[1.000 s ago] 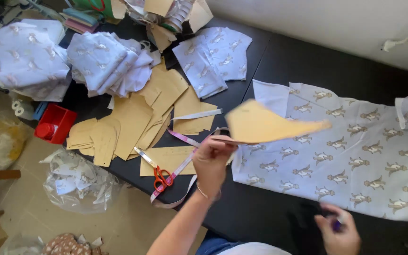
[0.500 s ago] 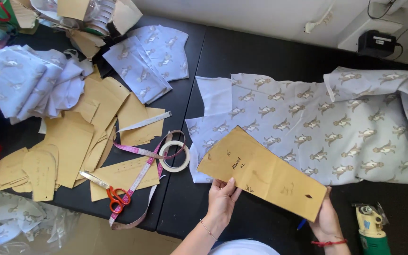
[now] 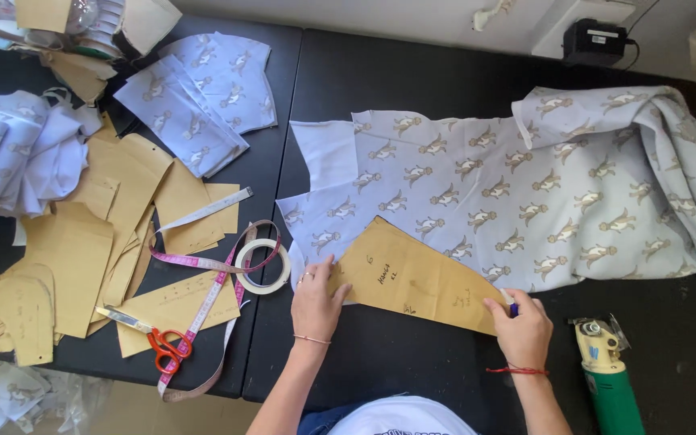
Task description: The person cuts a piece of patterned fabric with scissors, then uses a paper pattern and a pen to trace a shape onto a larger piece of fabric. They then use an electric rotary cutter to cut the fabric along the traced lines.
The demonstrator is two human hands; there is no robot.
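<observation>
Pattern: flat on fabric, near the bench front edge.
Hands: left pressing, right pinning it and gripping a marker.

**A small sewing and cutting workshop**

A black cutting table carries a spread length of pale printed fabric along its right half. Toward the left edge lie heaps of brown paper pattern pieces, cut fabric panels, a pink measuring tape, red-handled scissors and a roll of tape. A green electric fabric cutter stands at the near right edge.
</observation>
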